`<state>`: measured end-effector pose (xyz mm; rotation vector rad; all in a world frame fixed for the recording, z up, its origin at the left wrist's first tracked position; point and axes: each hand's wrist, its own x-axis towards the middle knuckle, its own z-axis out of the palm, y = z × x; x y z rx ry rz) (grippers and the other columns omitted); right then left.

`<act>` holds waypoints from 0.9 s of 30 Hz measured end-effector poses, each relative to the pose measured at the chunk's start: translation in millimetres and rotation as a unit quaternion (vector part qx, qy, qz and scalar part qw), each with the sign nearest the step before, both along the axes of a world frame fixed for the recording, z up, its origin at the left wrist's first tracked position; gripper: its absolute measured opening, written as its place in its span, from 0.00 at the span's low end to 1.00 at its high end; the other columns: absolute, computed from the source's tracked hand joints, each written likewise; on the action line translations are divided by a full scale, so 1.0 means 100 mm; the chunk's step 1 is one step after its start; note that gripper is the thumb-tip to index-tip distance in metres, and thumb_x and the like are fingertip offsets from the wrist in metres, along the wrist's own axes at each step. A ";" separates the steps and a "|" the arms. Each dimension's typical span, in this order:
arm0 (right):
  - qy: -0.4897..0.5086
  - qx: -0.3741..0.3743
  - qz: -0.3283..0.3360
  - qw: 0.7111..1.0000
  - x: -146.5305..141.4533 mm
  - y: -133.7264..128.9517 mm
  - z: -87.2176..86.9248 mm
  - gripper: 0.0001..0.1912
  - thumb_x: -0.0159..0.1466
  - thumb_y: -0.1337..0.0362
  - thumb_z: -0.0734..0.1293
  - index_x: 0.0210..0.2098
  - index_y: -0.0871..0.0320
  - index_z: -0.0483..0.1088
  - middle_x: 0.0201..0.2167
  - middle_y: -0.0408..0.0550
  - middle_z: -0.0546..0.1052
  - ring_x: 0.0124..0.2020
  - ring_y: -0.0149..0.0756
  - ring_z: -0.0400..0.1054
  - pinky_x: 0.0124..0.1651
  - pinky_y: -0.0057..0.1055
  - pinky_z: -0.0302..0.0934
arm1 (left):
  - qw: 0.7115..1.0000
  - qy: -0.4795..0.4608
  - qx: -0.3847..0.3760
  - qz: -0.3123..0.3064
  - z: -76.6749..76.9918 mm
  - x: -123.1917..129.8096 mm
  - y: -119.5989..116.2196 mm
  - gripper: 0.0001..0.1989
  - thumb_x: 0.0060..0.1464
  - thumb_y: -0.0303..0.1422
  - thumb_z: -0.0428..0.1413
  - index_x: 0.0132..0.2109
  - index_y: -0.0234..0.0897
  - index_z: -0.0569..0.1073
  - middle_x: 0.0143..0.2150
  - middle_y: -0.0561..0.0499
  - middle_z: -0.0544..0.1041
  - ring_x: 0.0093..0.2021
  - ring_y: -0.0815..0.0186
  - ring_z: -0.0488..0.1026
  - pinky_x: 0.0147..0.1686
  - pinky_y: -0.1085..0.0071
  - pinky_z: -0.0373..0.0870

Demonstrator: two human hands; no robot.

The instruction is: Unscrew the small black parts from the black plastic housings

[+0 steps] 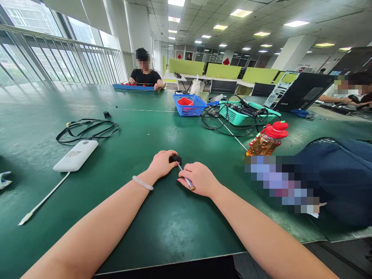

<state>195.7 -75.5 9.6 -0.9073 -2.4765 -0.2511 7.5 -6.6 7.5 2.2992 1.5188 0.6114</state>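
My left hand is closed around a small black block-like part, resting low over the green table. What the part is does not show clearly. My right hand grips a thin screwdriver by its handle. The screwdriver's shaft slants up and left, its tip at the black part; whether it sits in a screw is too small to tell. A pale bangle circles my left wrist.
Left lies a white power bank with a black cable. Ahead are a blue basket and a green basket of cables. A red-capped bottle and a dark blue bag stand right. A person sits opposite.
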 end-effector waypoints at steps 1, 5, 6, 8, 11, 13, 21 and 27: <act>-0.002 0.001 -0.001 1.000 0.00 0.00 0.00 0.09 0.66 0.62 0.66 0.31 0.57 0.74 0.25 0.43 0.71 0.25 0.30 0.59 0.33 0.31 0.48 | 1.000 -0.001 0.000 0.000 0.00 0.00 0.00 0.17 0.53 0.36 0.59 0.51 0.43 0.74 0.48 0.47 0.79 0.54 0.54 0.71 0.55 0.58 0.68; 0.007 0.011 -0.011 1.000 0.00 0.00 0.00 0.10 0.67 0.63 0.63 0.31 0.57 0.73 0.25 0.44 0.71 0.25 0.31 0.60 0.33 0.32 0.48 | 1.000 -0.005 0.004 -0.002 0.00 0.00 0.01 0.14 0.54 0.37 0.59 0.48 0.43 0.75 0.46 0.48 0.79 0.52 0.55 0.72 0.54 0.59 0.69; 0.012 0.016 -0.012 1.000 0.01 0.00 0.00 0.11 0.67 0.64 0.63 0.31 0.57 0.73 0.25 0.44 0.71 0.25 0.31 0.60 0.33 0.32 0.49 | 1.000 -0.006 0.004 -0.002 -0.01 0.00 0.01 0.14 0.54 0.37 0.59 0.48 0.43 0.75 0.46 0.48 0.79 0.52 0.55 0.72 0.54 0.59 0.69; 0.019 0.026 -0.012 0.999 0.01 0.00 0.01 0.12 0.68 0.64 0.61 0.31 0.57 0.73 0.24 0.44 0.71 0.25 0.31 0.60 0.34 0.32 0.49 | 1.000 -0.007 0.002 -0.004 -0.01 0.00 0.01 0.14 0.53 0.37 0.59 0.48 0.43 0.75 0.46 0.48 0.79 0.53 0.55 0.72 0.54 0.59 0.68; 0.023 0.039 -0.007 0.999 0.01 0.00 0.01 0.13 0.69 0.63 0.60 0.30 0.57 0.73 0.24 0.44 0.70 0.25 0.32 0.60 0.34 0.32 0.50 | 1.000 -0.008 0.001 -0.009 0.00 0.00 0.00 0.14 0.53 0.36 0.59 0.48 0.43 0.75 0.47 0.48 0.79 0.53 0.55 0.71 0.55 0.59 0.68; 0.025 0.043 -0.004 0.999 0.00 0.00 0.01 0.13 0.69 0.64 0.61 0.30 0.57 0.72 0.23 0.44 0.70 0.25 0.32 0.59 0.34 0.32 0.50 | 1.000 -0.007 0.001 -0.010 0.00 -0.01 0.00 0.14 0.53 0.36 0.59 0.48 0.43 0.75 0.47 0.48 0.79 0.53 0.54 0.71 0.54 0.59 0.69; 0.036 0.043 -0.001 0.998 0.00 -0.01 0.01 0.12 0.68 0.64 0.62 0.30 0.58 0.72 0.23 0.43 0.69 0.25 0.31 0.59 0.34 0.31 0.48 | 1.000 -0.001 0.000 -0.007 -0.01 -0.01 0.00 0.16 0.53 0.36 0.59 0.50 0.44 0.74 0.47 0.49 0.79 0.53 0.54 0.71 0.54 0.59 0.69; 0.038 0.036 -0.005 0.999 0.00 -0.02 0.03 0.13 0.68 0.64 0.61 0.30 0.57 0.73 0.23 0.44 0.70 0.25 0.32 0.60 0.34 0.31 0.49 | 1.000 -0.002 0.001 -0.009 -0.01 -0.01 0.01 0.15 0.53 0.37 0.58 0.48 0.43 0.75 0.47 0.48 0.79 0.53 0.54 0.72 0.54 0.59 0.69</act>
